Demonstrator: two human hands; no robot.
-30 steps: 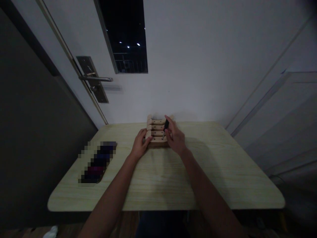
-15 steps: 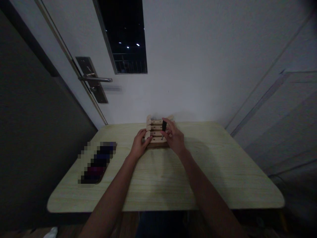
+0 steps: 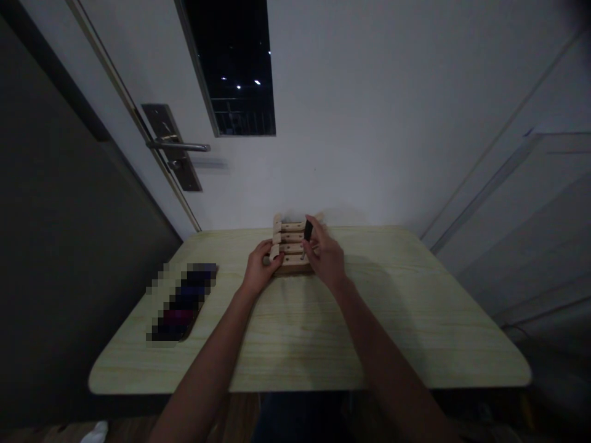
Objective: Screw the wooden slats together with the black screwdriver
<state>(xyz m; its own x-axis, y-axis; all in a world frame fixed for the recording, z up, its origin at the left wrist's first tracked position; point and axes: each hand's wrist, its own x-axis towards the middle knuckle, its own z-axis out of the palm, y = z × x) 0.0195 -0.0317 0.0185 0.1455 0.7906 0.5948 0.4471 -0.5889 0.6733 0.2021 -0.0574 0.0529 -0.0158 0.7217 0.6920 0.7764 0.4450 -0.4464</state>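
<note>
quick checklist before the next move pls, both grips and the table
1. Left grip on the left end of the wooden frame: ok
2. Right grip holding the black-handled tool: ok
3. Tool seated properly at its lower end: cannot tell, too small
4. Wooden frame resting on the table: ok
5. Dark flat object apart from the frame, to its left: ok
6. Bright light: not ok, dim

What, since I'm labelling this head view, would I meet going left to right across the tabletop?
Pixelated dark object → left hand → slatted wooden piece → right hand, which grips a black-handled tool.
</note>
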